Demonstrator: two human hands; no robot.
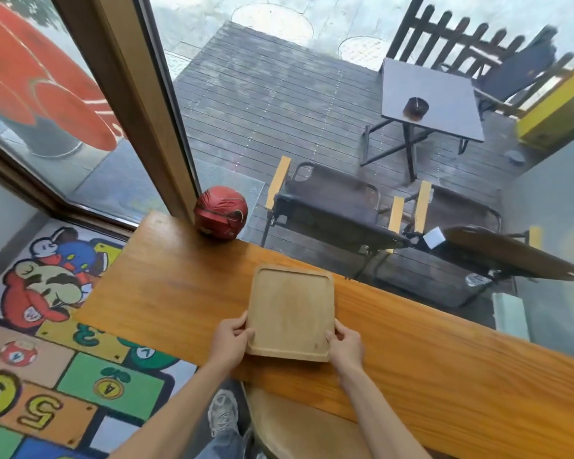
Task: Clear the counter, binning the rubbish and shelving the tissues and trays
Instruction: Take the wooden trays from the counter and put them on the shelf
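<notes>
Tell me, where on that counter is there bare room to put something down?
Bare wood runs right of the tray toward the counter end, and left of it between the helmet and the near edge. The only crowded spot is the tray's near corners, gripped by the left hand and right hand.

There's a shiny red helmet (220, 213) parked by the window frame, a colourful cartoon hopscotch rug (47, 326) on the floor, and outside a grey folding table (444, 104) with dark camp chairs (328, 207).
</notes>
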